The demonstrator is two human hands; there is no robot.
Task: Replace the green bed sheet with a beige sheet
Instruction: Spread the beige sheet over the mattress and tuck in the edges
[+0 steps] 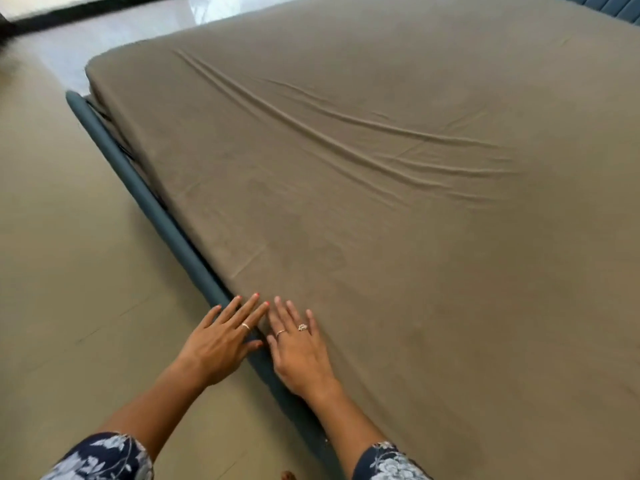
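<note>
**Tucking and smoothing the beige sheet at the near edge**

We are seeing the beige sheet (381, 202) lying spread over the whole mattress top, running down to the blue bed rail (152, 209) on the near side. No green sheet is showing in view. The left hand (221, 341) is lying flat, fingers straight and spread, over the bed rail, holding nothing. The right hand (298, 348) is pressing flat on the beige sheet just beside the bed rail, fingers straight, gripping nothing. Long wrinkles (346, 133) are running diagonally, well away from the bed rail toward mid-bed. We are judging the job as nearly done: edge finishing. To do it well we are suggesting flat palms pushing cloth down behind the bed rail, then sweeping outward toward the wrinkles, keeping tension even so the far corner (100, 67) is not pulling loose.
</note>
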